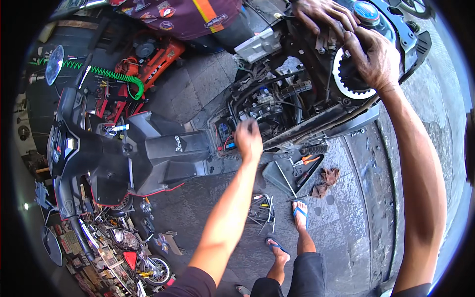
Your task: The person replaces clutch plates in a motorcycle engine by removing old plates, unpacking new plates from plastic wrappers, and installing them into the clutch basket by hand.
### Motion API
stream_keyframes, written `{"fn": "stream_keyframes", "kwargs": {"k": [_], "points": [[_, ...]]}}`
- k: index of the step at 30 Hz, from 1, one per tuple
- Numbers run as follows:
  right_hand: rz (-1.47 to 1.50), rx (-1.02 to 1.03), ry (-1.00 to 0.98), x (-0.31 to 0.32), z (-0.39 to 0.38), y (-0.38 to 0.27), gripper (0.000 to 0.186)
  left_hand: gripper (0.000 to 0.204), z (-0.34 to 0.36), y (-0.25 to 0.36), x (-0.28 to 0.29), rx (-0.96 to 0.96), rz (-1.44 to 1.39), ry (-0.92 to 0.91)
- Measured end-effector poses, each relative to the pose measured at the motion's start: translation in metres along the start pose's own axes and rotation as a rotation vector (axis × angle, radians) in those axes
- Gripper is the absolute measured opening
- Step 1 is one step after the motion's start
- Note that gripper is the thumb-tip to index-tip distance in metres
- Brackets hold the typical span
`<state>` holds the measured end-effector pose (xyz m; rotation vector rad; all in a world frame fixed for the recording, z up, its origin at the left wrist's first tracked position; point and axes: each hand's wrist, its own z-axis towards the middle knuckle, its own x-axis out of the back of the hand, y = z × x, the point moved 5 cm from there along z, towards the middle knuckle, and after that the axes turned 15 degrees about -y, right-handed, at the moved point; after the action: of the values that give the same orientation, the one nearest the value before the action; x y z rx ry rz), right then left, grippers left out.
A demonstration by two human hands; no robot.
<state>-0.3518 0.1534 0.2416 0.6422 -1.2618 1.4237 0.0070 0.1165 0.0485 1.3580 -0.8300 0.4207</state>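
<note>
A black scooter (163,151) stands across the view with its seat area stripped open. Over the small battery compartment (225,138), beside the bare engine (269,101), is my left hand (249,141). Its fingers are curled together and slightly blurred; what they hold, if anything, is hidden. My right hand (376,59) rests on the scooter's rear, thumb apart from the fingers, over the edge of a white toothed ring (346,89). Just left of it, another person's hand (326,17) lies on the rear frame. A blue round cap (366,12) sits above my right hand.
A tray of tools (284,173) and a brown rag (326,183) lie on the floor near a sandalled foot (300,214). A red machine (161,62) and a green coiled hose (104,72) are at the far left. Motorcycle parts (123,242) crowd the near left.
</note>
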Motion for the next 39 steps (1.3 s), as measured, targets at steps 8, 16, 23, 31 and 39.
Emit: {"fn": "stream_keyframes", "kwargs": {"k": [8, 16, 23, 31, 39], "points": [[-0.008, 0.116, 0.064, 0.0, 0.0, -0.002, 0.029, 0.026, 0.109, 0.035, -0.048, 0.296, 0.259, -0.261], [-0.004, 0.099, 0.076, 0.003, 0.002, -0.001, 0.025, 0.03, 0.111, 0.042, -0.058, 0.446, 0.371, -0.264], [-0.007, 0.097, 0.066, 0.002, 0.001, -0.002, 0.027, 0.025, 0.111, 0.042, -0.062, 0.448, 0.402, -0.28], [0.08, 0.118, 0.097, 0.008, 0.002, -0.006, 0.027, 0.025, 0.099, 0.03, -0.05, 0.291, 0.184, -0.21], [0.078, -0.056, -0.058, 0.007, 0.005, -0.003, 0.039, 0.016, -0.117, -0.042, 0.011, 0.236, -0.103, 0.135]]}}
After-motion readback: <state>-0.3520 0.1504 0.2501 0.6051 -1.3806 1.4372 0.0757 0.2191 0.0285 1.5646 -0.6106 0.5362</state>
